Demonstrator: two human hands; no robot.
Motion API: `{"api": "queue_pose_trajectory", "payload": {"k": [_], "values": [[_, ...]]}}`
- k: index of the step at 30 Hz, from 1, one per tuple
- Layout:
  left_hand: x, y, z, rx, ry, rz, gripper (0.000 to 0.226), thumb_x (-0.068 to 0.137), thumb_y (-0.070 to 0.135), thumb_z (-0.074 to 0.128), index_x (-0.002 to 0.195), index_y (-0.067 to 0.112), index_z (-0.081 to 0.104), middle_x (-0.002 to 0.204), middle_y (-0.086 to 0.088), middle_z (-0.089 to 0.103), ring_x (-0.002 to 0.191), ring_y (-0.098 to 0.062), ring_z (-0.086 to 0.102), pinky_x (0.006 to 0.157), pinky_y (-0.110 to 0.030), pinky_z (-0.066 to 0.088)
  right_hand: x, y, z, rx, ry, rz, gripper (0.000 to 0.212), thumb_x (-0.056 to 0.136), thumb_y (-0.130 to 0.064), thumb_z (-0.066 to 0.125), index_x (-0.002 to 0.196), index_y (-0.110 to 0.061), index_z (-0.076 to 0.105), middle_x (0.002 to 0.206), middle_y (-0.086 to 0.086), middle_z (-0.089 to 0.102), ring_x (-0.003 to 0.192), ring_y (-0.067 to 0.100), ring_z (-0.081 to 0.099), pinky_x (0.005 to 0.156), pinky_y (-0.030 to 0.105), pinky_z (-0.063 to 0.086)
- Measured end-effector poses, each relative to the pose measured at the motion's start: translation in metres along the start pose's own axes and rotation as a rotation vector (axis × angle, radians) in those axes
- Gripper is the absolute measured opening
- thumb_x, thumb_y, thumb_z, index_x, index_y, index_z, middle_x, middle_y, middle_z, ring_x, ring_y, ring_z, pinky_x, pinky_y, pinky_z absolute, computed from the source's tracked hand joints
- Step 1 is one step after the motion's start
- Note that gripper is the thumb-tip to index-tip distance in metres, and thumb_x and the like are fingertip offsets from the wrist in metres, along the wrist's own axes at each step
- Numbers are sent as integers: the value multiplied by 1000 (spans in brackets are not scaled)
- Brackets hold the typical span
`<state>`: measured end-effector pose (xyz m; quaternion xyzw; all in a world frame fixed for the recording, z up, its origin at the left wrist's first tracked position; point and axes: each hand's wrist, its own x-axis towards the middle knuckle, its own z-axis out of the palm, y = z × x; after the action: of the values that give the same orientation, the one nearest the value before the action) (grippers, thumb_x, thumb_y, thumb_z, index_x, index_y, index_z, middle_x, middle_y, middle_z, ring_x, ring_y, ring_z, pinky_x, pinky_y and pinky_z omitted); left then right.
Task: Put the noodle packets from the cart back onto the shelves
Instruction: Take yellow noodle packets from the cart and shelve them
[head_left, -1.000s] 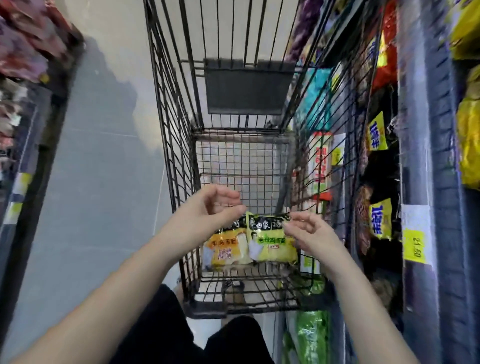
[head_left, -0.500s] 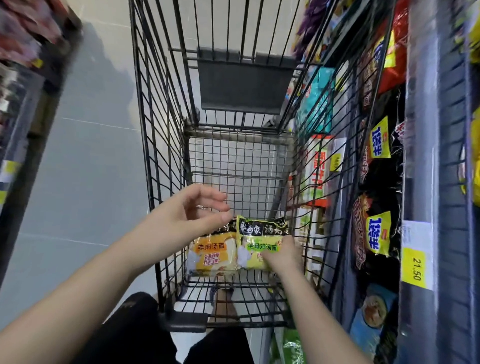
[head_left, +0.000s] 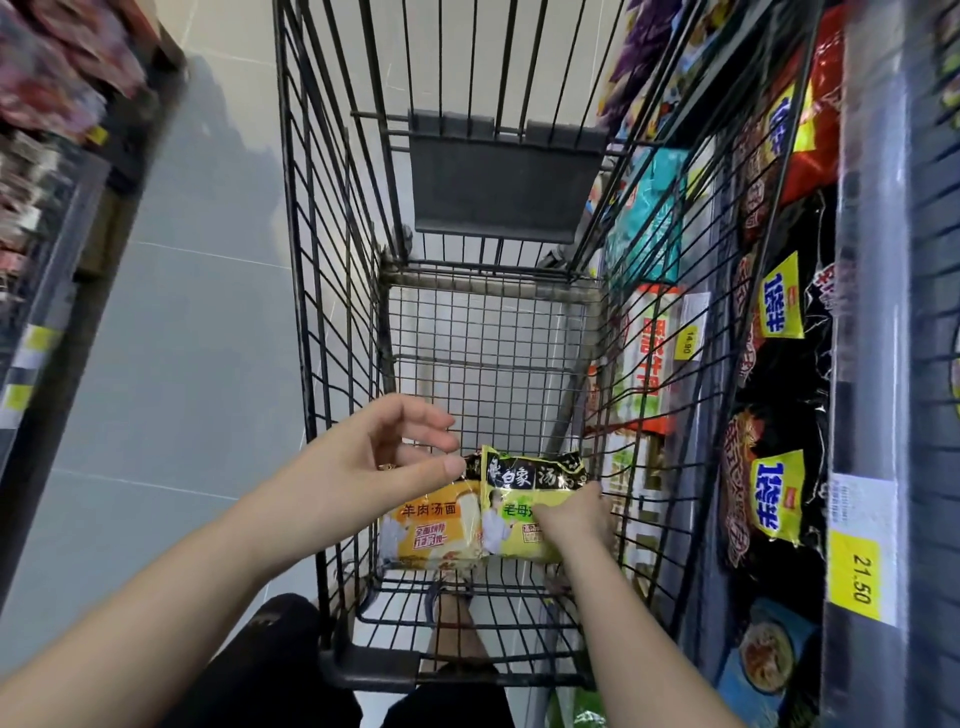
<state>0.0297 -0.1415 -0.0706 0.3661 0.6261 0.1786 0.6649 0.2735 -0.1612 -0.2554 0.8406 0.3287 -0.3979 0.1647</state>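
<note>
Cart (head_left: 374, 670) in the aisle, hard against the right shelves (head_left: 872, 322); wire basket seen from above; grey flap panel (head_left: 504, 187) at the far end.
Two noodle packets side by side at the near end of the basket; orange packet (head_left: 431, 530) on the left, green packet (head_left: 514, 512) on the right, its left edge overlapping the orange one; both face up, black header strips toward the far side; flat or leaning on the near wall, cannot tell.
Right hand (head_left: 571, 519) is down on the right half of the green packet; fingers curled onto its face, thumb at the right edge, so it pinches that packet.
Left hand (head_left: 374, 467) hovers over the upper left of the orange packet; fingers loosely curved and spread, thumb stretched toward the header strips, tip just beside them; holding nothing; contact not clear.
Right shelves carry black noodle bags (head_left: 779, 499) with yellow labels; yellow price tag (head_left: 857, 577) reads 21.50.
Left shelves (head_left: 47, 156) blurred; grey tiled floor (head_left: 182, 364) between them and the cart.
</note>
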Motion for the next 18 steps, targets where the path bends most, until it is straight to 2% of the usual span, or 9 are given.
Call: {"api": "queue_pose_trajectory", "payload": {"k": [5,7,9,10,12,14,18], "values": [[2,-3,-1,-7,2,-19,46,74,39,82,116,28,67,114,7,74,101,-15,74,94,-39,60,-1,2,3,109,24,4,64,87,-24,79,138,-4,46,137,15,53,108,31,61,72,32,47],[3,-3,-1,-1,-1,-26,46,74,39,82,116,28,67,114,7,74,101,-15,74,94,-41,60,-1,3,4,151,30,6,62,87,-21,79,137,-4,46,137,15,51,95,27,59,61,30,46],[4,-3,-2,12,1,-27,47,74,39,82,116,28,67,114,8,75,101,-14,74,95,-42,60,-1,4,4,193,48,-9,61,88,-18,78,138,-4,46,138,16,49,91,24,53,55,25,39],[4,-3,-3,23,7,-26,47,74,40,82,117,28,67,114,8,74,101,-13,74,96,-42,59,-2,4,4,220,55,-22,62,89,-17,78,140,-5,46,139,16,48,94,25,53,58,25,40],[5,-1,-8,29,29,-18,48,73,41,82,117,28,67,114,8,75,101,-13,74,98,-43,58,-4,7,5,268,69,-51,67,89,-20,79,144,-6,44,142,17,45,105,30,57,73,28,43],[6,0,-13,26,52,-15,49,71,43,82,116,28,68,114,8,75,102,-15,74,100,-42,57,-8,8,4,269,72,-76,72,88,-23,80,148,-6,42,146,16,44,118,32,58,81,31,45],[8,0,-18,36,57,-6,49,72,42,82,116,27,68,113,8,75,102,-15,74,100,-42,56,-8,7,0,239,46,-72,77,86,-28,83,147,-4,44,147,18,46,128,36,54,96,38,50]]}}
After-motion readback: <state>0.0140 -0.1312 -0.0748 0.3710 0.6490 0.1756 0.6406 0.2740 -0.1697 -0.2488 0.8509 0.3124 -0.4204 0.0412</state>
